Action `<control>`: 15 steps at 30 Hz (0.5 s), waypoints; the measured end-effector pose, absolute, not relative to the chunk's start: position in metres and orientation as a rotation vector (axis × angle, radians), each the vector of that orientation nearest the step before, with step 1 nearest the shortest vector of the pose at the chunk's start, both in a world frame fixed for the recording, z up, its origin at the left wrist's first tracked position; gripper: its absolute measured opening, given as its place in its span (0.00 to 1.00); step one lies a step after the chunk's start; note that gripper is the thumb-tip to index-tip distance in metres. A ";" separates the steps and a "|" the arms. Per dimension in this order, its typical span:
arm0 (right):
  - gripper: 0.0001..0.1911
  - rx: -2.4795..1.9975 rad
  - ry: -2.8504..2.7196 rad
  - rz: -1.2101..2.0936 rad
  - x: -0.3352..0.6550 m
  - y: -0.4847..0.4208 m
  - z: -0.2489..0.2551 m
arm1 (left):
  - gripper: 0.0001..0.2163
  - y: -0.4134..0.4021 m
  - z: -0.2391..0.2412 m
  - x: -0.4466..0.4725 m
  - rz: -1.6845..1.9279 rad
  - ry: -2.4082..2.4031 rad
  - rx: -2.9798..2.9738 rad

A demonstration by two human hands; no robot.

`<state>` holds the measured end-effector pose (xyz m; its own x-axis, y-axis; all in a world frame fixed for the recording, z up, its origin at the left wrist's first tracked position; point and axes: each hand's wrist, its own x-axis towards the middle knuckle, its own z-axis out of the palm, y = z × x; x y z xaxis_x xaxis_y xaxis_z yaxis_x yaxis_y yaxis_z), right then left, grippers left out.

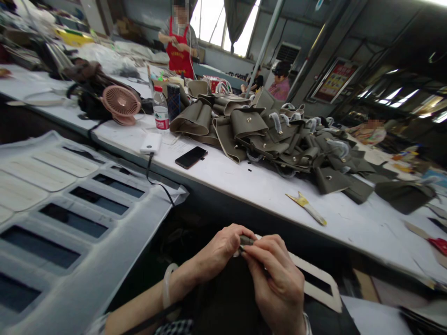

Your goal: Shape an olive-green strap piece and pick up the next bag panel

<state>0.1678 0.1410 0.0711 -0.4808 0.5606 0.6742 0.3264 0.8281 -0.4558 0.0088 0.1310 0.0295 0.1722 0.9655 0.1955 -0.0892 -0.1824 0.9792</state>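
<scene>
both hands are low in front of the white worktable (265, 186); left hand (220, 253) and right hand (279, 284) pinch the top edge of a dark olive leather piece (226, 298) between fingertips, narrow grip, a small bit (246, 240) nipped at the join; thin hold, so i'd guess a tug could slip it; pile of olive leather bag parts (272, 135) sits well apart.

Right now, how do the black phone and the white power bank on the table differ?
The phone is black and flat, with no cable; the power bank is white, thicker, with a black cable running off the table edge. The phone lies nearer the olive bags; the power bank nearer the pink fan. Both lie flat on the table.
</scene>
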 end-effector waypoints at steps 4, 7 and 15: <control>0.10 -0.668 -2.015 0.316 0.157 0.146 0.062 | 0.33 0.132 0.032 0.006 1.192 0.971 1.397; 0.09 -0.743 -1.936 0.420 0.150 0.152 0.051 | 0.28 0.134 0.026 0.005 1.175 0.973 1.341; 0.17 -1.225 -1.403 1.055 0.165 0.133 0.018 | 0.18 0.135 0.013 -0.001 1.212 0.934 1.054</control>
